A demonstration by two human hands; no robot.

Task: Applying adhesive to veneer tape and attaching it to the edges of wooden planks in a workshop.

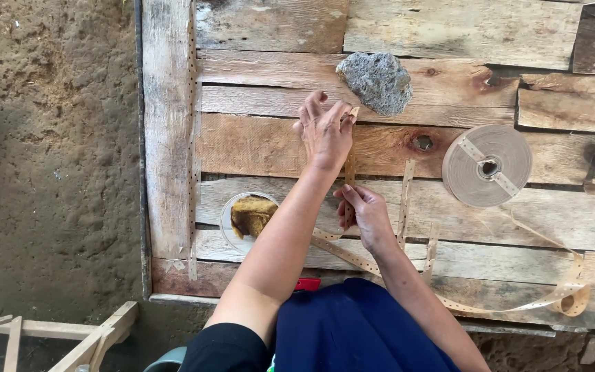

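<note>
Head view: left hand (325,131) pinches the top end of the perforated strip (350,172) at fingertips, just below the grey rock (377,83). Right hand (366,215) grips the same strip lower down (fingers curled round it), tape roll (487,165) well right.

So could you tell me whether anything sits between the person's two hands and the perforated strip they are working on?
Nothing visible does. The left hand pinches the upper end of the perforated strip and the right hand holds it lower down. The grey stone lies just beyond the left hand, the tape roll off to the right.
</note>
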